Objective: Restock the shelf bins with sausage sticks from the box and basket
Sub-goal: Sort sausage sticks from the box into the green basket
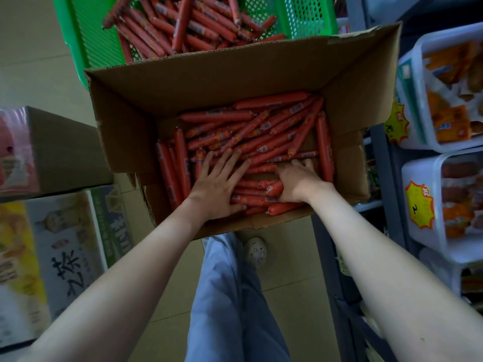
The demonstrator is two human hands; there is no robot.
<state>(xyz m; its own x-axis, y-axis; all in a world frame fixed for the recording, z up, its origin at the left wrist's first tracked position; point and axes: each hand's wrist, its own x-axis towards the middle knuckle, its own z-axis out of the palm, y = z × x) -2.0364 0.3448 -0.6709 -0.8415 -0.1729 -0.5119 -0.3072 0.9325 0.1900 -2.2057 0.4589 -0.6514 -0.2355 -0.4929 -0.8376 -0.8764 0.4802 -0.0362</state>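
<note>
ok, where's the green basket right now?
Head view, top left of centre: the green basket sits directly behind the open cardboard box, its near edge hidden by the box's far wall.

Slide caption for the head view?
Left hand rests on and right hand grips sausage sticks in cardboard box; green basket beyond, shelf bins right.

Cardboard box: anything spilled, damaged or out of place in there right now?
Nothing looks spilled or broken. The sausage sticks lie jumbled at all angles in the cardboard box, not stacked, and its near edge is ragged. The left hand rests flat on them; the right hand grips a few.
</note>
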